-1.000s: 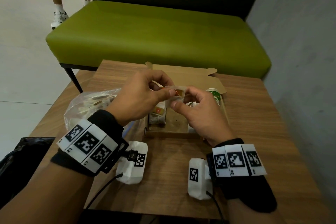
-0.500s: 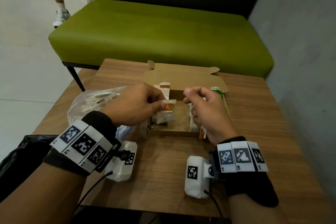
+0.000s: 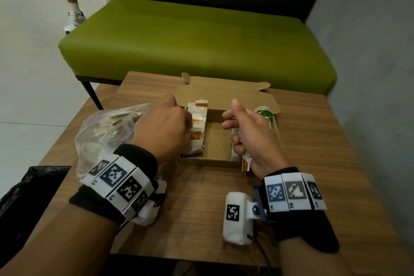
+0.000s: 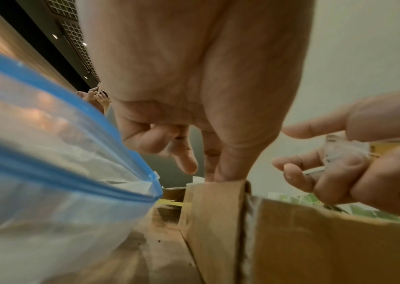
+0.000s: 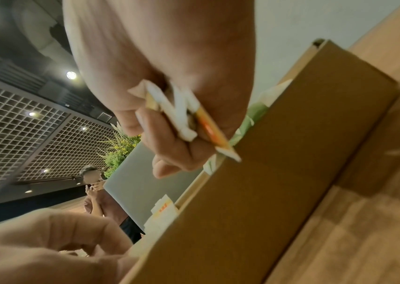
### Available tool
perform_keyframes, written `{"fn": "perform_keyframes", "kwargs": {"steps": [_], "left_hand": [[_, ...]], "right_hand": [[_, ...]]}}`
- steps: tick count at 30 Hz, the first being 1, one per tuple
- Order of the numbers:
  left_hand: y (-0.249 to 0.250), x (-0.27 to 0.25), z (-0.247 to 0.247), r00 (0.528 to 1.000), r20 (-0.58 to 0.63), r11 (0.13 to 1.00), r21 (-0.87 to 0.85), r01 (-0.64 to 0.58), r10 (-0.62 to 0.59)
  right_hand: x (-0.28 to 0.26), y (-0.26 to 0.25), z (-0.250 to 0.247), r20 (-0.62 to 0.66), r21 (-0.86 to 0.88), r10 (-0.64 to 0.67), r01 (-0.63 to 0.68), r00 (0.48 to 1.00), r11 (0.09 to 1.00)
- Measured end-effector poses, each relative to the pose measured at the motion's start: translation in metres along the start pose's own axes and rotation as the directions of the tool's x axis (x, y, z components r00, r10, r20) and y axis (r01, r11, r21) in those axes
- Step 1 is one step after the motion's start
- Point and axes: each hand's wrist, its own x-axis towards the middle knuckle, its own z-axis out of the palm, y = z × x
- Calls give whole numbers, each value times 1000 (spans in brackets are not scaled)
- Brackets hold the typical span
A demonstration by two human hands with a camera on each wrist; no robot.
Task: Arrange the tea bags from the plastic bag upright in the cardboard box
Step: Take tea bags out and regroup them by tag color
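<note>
With the left hand [image 3: 165, 132] pressing fingertips onto the upright row [image 3: 198, 127] left of centre in the box [image 3: 218, 141] and the right hand [image 3: 251, 139] clutching spare tea bags [image 5: 182, 117], a nudge could topple the row.

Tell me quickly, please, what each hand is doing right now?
Left hand: fingers down in the cardboard box at the upright tea bags; grip cannot be told.
Right hand: curled, holding a bunch of tea bags.
</note>
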Motion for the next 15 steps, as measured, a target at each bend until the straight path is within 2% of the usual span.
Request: {"fn": "perform_keyframes", "kwargs": {"steps": [5, 7, 10, 11, 13, 15], "left_hand": [[3, 0, 0, 1000, 9, 1000, 25, 9, -10], [6, 1, -5, 999, -39, 1000, -2, -5, 5], [18, 1, -20, 984, -166, 976, -197, -91, 58], [24, 1, -26, 981, -169, 947, -289, -137, 91], [35, -1, -32, 976, -113, 879, -424, -218, 187], [42, -3, -31, 962, -43, 835, -488, -255, 269]], "right_hand": [[2, -5, 1, 36, 266, 28, -37, 999, 963], [3, -6, 1, 48, 356, 37, -52, 998, 933], [2, -6, 2, 56, 400, 38, -58, 998, 915], [1, -7, 3, 75, 419, 39, -67, 996, 906], [-1, -7, 4, 151, 464, 35, -103, 988, 880], [-2, -8, 4, 248, 488, 19, -141, 969, 862]]}}
